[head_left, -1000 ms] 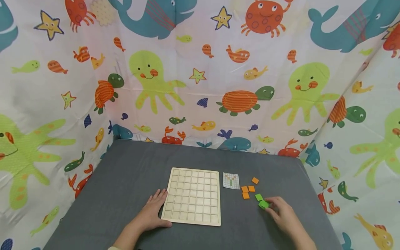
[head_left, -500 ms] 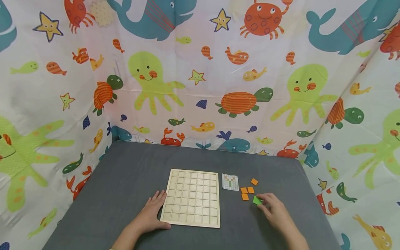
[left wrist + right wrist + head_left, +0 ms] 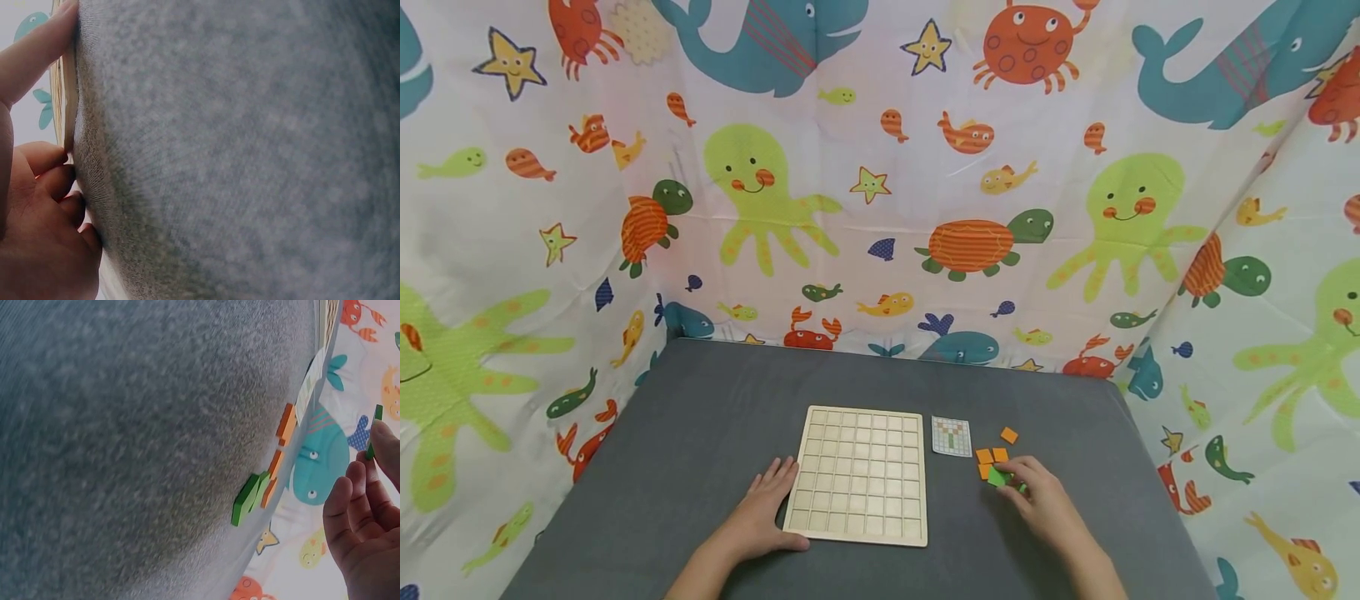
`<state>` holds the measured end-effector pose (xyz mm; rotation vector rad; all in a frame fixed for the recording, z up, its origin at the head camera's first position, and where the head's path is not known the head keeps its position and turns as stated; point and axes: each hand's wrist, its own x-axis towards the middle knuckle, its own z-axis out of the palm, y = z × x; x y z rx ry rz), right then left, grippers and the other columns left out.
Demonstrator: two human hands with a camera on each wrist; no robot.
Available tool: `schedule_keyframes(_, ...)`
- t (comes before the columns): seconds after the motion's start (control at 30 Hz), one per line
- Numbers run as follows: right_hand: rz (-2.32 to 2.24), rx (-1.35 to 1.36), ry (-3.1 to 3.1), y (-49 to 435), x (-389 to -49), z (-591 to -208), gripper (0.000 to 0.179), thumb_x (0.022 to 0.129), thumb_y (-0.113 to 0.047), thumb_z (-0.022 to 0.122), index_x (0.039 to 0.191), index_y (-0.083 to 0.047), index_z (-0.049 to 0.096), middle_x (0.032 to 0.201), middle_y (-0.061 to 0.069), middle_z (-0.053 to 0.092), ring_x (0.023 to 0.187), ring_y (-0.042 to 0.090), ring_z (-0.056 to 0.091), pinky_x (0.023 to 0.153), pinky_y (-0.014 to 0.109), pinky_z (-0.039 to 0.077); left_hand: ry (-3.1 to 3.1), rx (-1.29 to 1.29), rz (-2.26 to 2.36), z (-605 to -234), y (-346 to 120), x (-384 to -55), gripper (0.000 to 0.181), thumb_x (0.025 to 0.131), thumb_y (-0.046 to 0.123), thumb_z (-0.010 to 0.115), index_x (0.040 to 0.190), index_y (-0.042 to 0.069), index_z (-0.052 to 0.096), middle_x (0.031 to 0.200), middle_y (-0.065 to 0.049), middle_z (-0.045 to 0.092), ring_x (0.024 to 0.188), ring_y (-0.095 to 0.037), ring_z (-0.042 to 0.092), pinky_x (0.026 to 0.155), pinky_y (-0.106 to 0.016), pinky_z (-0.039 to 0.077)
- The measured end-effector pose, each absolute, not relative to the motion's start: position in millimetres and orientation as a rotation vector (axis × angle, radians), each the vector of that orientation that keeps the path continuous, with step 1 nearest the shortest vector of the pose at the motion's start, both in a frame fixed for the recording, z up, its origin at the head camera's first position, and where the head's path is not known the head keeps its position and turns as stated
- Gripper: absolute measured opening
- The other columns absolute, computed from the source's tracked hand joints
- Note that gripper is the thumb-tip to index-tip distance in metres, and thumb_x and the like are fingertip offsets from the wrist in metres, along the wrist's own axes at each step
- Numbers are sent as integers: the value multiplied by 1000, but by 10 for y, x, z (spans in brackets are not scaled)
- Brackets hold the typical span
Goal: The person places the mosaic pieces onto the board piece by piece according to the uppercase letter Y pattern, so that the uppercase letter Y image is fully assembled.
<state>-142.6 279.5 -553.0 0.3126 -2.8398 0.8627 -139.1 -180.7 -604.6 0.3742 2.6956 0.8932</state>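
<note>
A square wooden grid board (image 3: pixel 857 477) lies on the grey table. My left hand (image 3: pixel 760 512) rests at its left edge, fingers outstretched, thumb by the near corner; the left wrist view shows thumb and fingertips touching the rim. Between thumb and fingertips my right hand (image 3: pixel 1041 500) pinches a small green square tile (image 3: pixel 378 414), raised off the table in the right wrist view. Other green tiles (image 3: pixel 245 500) lie on the cloth below it, mostly hidden by the hand in the head view. Several orange tiles (image 3: pixel 1009 435) lie just beyond the right hand.
A small printed card (image 3: pixel 951 437) with a coloured grid pattern lies between the board and the orange tiles. The grey table (image 3: pixel 730 400) reaches back to a white curtain (image 3: pixel 842 225) printed with sea animals, which also hangs along both sides.
My right hand has picked up a green tile from the green group and moved left with it, toward the orange tiles. My left hand stays at the board's edge.
</note>
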Motion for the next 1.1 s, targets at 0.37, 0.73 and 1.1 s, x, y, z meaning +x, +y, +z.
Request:
schedule_keyframes(0.37, 898, 379, -2800, 2660, -1469, -5554, 30, 80, -4, 84, 107, -13, 76, 98, -1, 66, 77, 2, 58, 63, 22, 51, 2682, 372, 913, -6030, -1809, -1399, 126, 62, 53, 92, 158, 2, 29, 167, -16, 24, 155, -39, 14, 123, -62, 13)
schedule_keyframes(0.73, 945, 390, -2831, 2542, -1509, -5548, 31, 81, -5, 83, 109, -15, 75, 103, -1, 66, 79, 7, 58, 64, 21, 50, 2681, 362, 919, -6023, -1793, -1381, 125, 61, 51, 93, 158, 1, 30, 166, -16, 25, 155, -40, 14, 123, -62, 12)
schedule_keyframes(1.1, 994, 435, -2842, 2314, -1560, -5491, 30, 81, -7, 84, 109, -12, 76, 102, -2, 65, 84, 17, 60, 69, 23, 53, 2668, 334, 944, -6005, -1789, -1385, 126, 62, 48, 94, 158, 2, 29, 167, -16, 24, 156, -39, 12, 123, -62, 10)
